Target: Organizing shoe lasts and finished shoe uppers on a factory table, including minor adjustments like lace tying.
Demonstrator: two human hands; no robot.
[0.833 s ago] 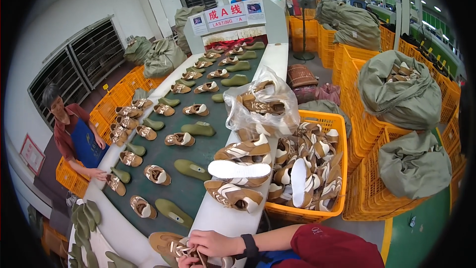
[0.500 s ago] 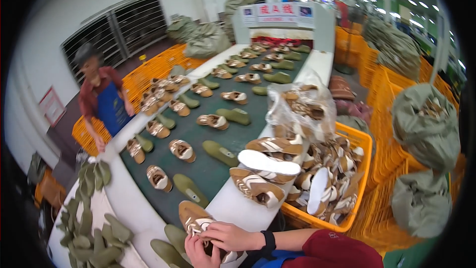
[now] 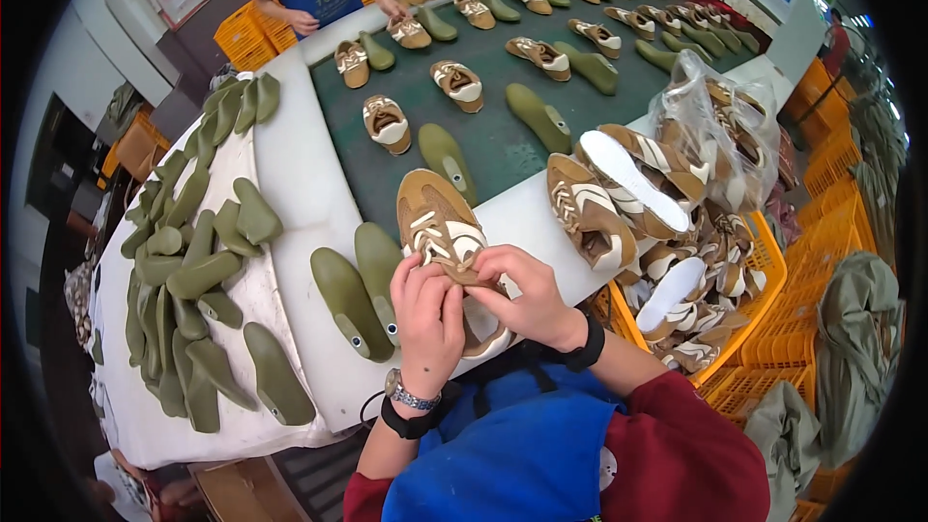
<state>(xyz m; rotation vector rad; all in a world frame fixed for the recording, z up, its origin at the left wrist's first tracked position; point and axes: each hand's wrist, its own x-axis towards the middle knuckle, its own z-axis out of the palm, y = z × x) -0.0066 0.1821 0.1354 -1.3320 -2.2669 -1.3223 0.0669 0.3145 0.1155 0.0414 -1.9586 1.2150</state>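
Now I've leaned in over the bench edge, view swung down from the belt, and both my left hand and right hand pinch the heel end of the tan upper, just beside two green lasts, so lasting looks close.

White table flanks a dark green belt; orange crates right, pale wall far left.
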